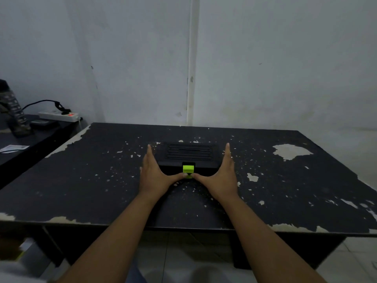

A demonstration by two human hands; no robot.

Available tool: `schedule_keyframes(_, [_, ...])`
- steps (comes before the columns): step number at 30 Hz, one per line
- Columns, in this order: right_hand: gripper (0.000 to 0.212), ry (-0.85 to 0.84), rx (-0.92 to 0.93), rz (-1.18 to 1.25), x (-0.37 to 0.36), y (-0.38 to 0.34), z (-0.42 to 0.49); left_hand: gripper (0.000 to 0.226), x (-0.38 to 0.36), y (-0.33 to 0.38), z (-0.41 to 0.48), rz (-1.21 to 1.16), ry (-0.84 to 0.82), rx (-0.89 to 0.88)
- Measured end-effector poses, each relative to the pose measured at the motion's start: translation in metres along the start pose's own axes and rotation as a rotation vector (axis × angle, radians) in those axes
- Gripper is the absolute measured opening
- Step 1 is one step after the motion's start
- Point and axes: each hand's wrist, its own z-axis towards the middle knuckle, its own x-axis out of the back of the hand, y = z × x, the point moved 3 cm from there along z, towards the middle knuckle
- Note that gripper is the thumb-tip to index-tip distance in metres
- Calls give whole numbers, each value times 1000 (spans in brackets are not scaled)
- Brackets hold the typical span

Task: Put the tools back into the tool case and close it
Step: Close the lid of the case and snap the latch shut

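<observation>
At the far left stands one dark side table [40,137]. It carries one dark bottle [12,111], one white power strip [59,116] with a red light and one black plug in it, and one sheet of paper [14,148] near its front edge.

To the right is one larger black table [285,190], its paint flaked off in many pale patches. One tool case [189,154] lies flat on it, around the middle and a little toward the far side. No loose tools show on the table.

Two bare hands flank the case. The left hand [155,176] lies along the case's left end with its fingers stretched straight toward the far side and not curled. The right hand [221,178] mirrors it along the right end, fingers equally straight. The two thumbs reach inward along the near face and their tips meet at the lower edge of the latch [188,168].

The case is black, low and rectangular with rounded corners, and its lid is down. The lid has a raised ribbed panel of parallel lines. The single latch, bright lime green, sits at the centre of the near side. Behind everything is a plain pale wall [265,58].
</observation>
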Motion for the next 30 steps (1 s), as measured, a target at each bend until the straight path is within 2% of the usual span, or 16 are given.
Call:
schedule_keyframes(2, [151, -14, -19, -17, -2, 2, 0, 165, -3, -7, 4, 17, -40, 97])
schedule_keyframes(4, [140, -18, 12, -78, -4, 4, 2, 160, -3, -12, 8, 6, -27, 117])
schedule_keyframes(8, [111, 12, 60, -152, -8, 7, 5, 126, -1, -8, 6, -53, 4, 77])
schedule_keyframes(16, [85, 73, 31, -9, -6, 7, 18, 120, -12, 5, 22, -200, -13, -16])
schedule_keyframes(22, [79, 58, -3, 156, -16, 13, 48, 119, -25, 12, 50, -279, -13, -47])
schedule_keyframes(30, [81, 81, -9, 167, -31, 33, 104, 111, -45, 4, 95, -251, -30, -67])
